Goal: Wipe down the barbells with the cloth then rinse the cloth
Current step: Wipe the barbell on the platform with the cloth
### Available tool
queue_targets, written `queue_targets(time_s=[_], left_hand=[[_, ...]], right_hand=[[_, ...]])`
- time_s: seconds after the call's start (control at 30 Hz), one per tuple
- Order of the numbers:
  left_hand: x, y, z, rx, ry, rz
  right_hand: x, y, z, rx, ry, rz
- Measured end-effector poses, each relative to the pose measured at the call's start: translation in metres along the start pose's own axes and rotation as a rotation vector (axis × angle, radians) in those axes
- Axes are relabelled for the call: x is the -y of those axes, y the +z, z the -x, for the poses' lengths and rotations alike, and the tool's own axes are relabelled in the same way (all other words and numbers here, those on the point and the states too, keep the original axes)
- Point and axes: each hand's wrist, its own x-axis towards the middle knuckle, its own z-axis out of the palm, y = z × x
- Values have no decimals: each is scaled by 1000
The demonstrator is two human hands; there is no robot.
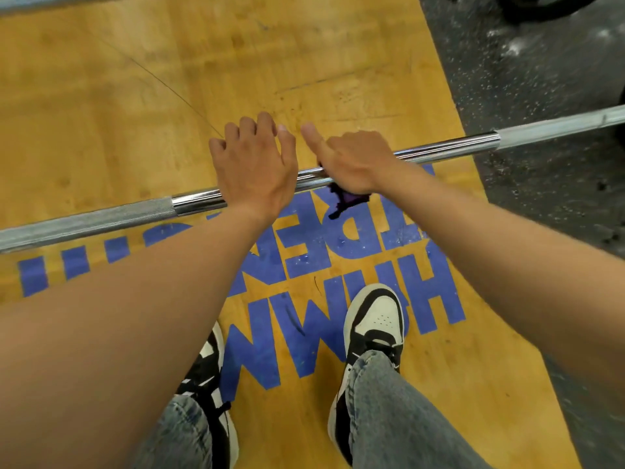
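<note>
A chrome barbell (446, 147) runs across the view from lower left to upper right, above a wooden platform. My left hand (253, 167) lies on top of its smooth middle part, fingers curled loosely over the far side. My right hand (351, 164) sits just to the right of it on the bar, index finger pointing forward, pressing a purple cloth (345, 199) against the bar. Only a crumpled corner of the cloth shows below my palm.
The wooden platform (135, 106) carries big blue letters under my two black-and-white shoes (375, 319). Black speckled rubber flooring (527, 79) lies to the right, with a dark weight plate (548, 8) at the top right. Another bar (50, 3) crosses the top left corner.
</note>
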Motion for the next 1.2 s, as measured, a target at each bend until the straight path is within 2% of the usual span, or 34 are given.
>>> queue_targets(time_s=[0.03, 0.1, 0.17, 0.27, 0.33, 0.43, 0.53, 0.63, 0.7, 0.77, 0.83, 0.9, 1.0, 1.13, 1.2], left_hand=[[1, -1, 0, 14, 14, -10], [3, -2, -1, 41, 40, -13], [3, -7, -3, 54, 53, 63], [9, -17, -3, 45, 79, 294], [28, -29, 2, -17, 104, 396], [83, -51, 8, -155, 48, 251], [144, -63, 15, -87, -137, 53], [181, -57, 28, 61, -170, -24], [185, -52, 31, 80, -161, -44], [182, -52, 27, 76, -143, -48], [180, -54, 26, 89, -139, -57], [182, -51, 25, 76, -125, -68], [184, -51, 22, 47, -125, -65], [184, -50, 15, 66, -133, -64], [184, -49, 11, 77, -135, -50]], right_hand=[[31, 5, 2, -54, -46, -26], [47, 12, 7, -136, -59, -76], [17, 12, 19, -200, -42, -72], [-50, 12, 41, -387, 109, 100], [-61, 16, 47, -446, 197, 86], [-19, 26, 36, -517, 181, 40], [60, 52, 36, -509, 50, -25], [137, 69, 38, -504, -90, -65], [142, 62, 39, -469, -186, -92], [107, 58, 41, -502, -226, -92], [62, 59, 47, -578, -115, -74], [35, 58, 49, -577, 64, -71], [65, 54, 38, -499, 146, -96], [177, 69, 25, -462, -180, -16], [213, 69, 19, -453, -279, -33]])
